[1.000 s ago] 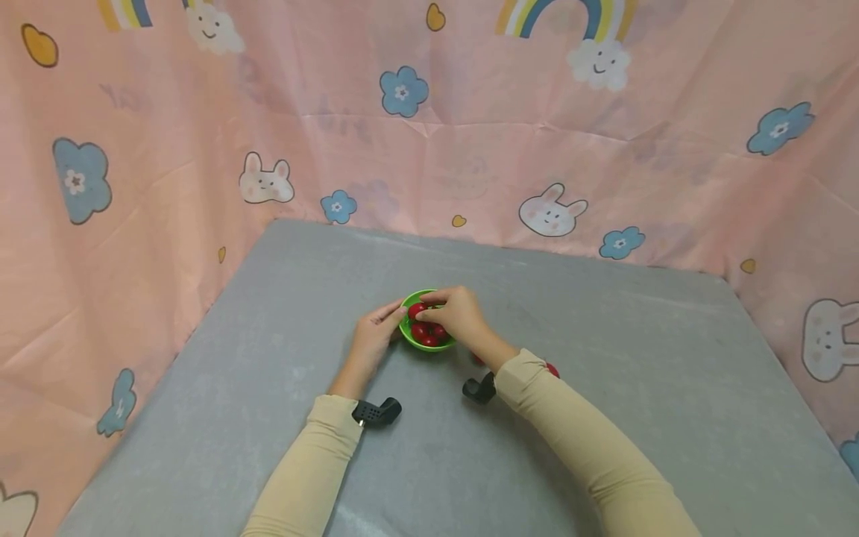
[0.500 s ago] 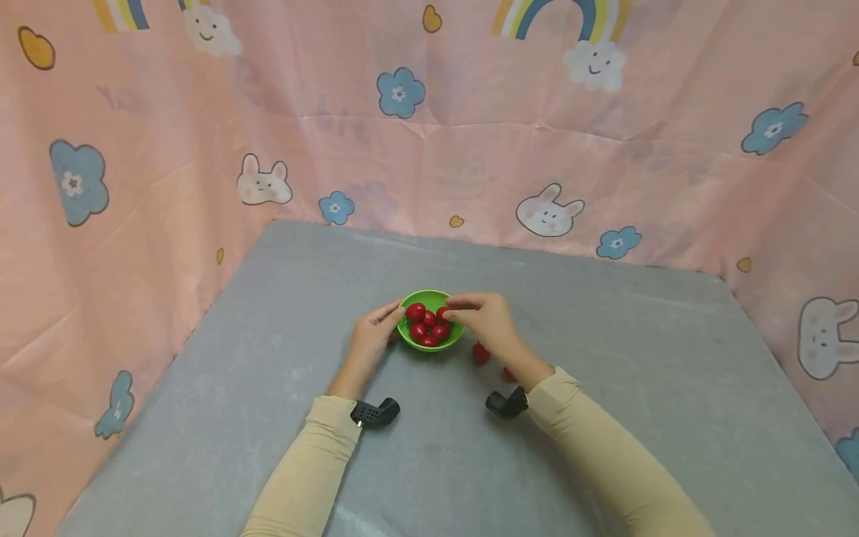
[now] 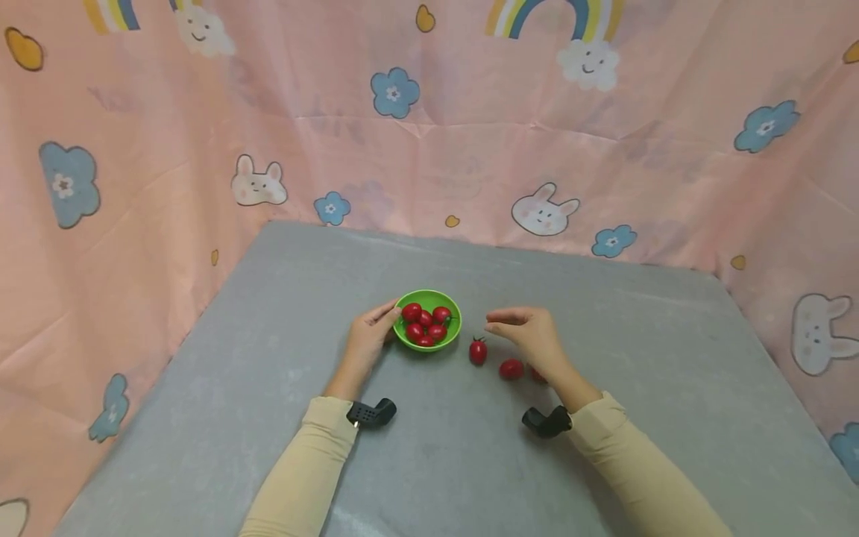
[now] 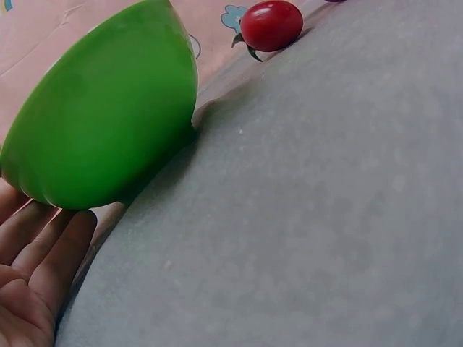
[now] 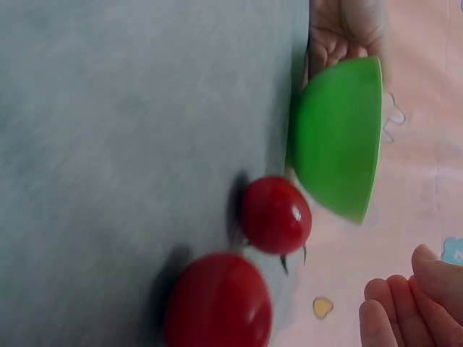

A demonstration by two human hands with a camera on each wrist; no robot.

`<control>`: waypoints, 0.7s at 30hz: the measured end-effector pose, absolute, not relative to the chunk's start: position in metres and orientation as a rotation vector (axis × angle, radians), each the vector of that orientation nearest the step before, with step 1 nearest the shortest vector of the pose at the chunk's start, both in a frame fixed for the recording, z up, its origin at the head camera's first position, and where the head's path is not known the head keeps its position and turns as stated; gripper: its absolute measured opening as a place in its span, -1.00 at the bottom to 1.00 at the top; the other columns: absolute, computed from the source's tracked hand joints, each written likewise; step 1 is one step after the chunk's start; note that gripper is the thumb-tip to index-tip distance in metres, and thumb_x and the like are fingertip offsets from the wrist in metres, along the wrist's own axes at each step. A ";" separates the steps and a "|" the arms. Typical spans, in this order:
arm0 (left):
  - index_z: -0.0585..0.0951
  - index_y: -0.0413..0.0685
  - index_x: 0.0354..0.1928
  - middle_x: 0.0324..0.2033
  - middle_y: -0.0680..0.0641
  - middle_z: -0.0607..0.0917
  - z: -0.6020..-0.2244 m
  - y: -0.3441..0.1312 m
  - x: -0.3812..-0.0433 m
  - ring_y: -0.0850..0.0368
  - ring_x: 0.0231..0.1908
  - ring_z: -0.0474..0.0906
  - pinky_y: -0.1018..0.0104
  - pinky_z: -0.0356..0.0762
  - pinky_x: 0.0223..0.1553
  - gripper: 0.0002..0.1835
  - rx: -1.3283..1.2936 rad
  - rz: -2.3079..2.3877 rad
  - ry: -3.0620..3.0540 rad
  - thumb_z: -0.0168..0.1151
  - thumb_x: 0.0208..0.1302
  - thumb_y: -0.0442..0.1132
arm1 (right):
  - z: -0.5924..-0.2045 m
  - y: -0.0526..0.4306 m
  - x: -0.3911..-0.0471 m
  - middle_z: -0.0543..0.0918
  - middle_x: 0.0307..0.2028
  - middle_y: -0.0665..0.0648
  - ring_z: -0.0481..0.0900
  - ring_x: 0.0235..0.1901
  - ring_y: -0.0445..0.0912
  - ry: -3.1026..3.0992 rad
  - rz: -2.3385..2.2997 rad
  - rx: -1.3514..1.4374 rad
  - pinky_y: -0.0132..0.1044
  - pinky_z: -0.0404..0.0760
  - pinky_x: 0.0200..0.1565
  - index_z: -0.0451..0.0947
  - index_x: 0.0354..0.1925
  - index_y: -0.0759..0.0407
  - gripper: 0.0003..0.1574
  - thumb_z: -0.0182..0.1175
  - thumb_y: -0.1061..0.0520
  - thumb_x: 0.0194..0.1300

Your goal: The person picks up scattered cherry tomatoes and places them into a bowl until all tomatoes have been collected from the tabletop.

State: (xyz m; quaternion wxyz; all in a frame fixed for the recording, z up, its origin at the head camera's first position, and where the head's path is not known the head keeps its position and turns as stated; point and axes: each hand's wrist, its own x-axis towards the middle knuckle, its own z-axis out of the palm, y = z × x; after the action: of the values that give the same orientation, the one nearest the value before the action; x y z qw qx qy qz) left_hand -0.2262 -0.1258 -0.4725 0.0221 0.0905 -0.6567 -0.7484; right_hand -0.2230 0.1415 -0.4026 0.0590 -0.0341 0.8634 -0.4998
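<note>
A small green bowl point(image 3: 432, 297) holds several red cherry tomatoes point(image 3: 414, 332). My left hand point(image 3: 366, 339) grips its left side, thumb at the rim; in the left wrist view the fingers point(image 4: 61, 253) reach under the bowl's side. To the right of the bowl, my right hand point(image 3: 533, 337) hovers with nothing in it, fingers loosely bent and thumb near the fingertips. Just below that hand a cherry tomato with a green stem point(image 3: 478, 352) lies on the table. A second tomato point(image 3: 511, 369) is nearer me, and a third point(image 3: 538, 375) is partly hidden by the right wrist.
The grey table point(image 3: 429, 462) stretches around the hands. A pink printed curtain point(image 3: 456, 142) hangs along its back and sides. Each wrist wears a black camera mount, one on the left point(image 3: 372, 413) and one on the right point(image 3: 546, 422).
My right hand has let go of a tomato in the bowl and moved right, out over the loose tomatoes, which now show more. The left hand stays on the bowl.
</note>
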 end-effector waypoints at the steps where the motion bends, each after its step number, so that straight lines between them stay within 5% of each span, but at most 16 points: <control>1: 0.60 -0.18 0.21 0.18 -0.23 0.64 -0.473 -0.126 -0.226 0.45 -0.25 0.65 0.57 0.63 -0.21 -0.60 0.283 -2.317 -2.034 0.24 0.40 -0.19 | -0.403 0.145 -0.222 0.77 -0.04 0.21 0.64 0.08 0.06 2.619 -1.506 -0.095 0.00 0.59 0.18 0.70 0.01 0.27 -0.60 0.35 0.07 0.27; 21: 0.58 -0.20 0.23 0.19 -0.26 0.62 -0.473 -0.128 -0.225 0.46 -0.26 0.62 0.61 0.60 -0.22 -0.58 0.258 -2.330 -2.048 0.23 0.41 -0.17 | -0.409 0.191 -0.199 0.72 0.06 0.20 0.59 0.05 -0.03 2.677 -1.362 0.060 -0.47 0.58 -0.12 0.68 0.06 0.20 -0.54 0.32 -0.05 0.31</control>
State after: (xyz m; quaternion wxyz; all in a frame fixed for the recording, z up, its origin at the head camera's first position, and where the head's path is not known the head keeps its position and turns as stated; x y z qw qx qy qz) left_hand -0.2251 -0.1282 -0.4725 0.0143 0.0827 -0.6580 -0.7484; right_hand -0.1989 0.1908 -0.4089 0.0687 0.0200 0.8890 -0.4523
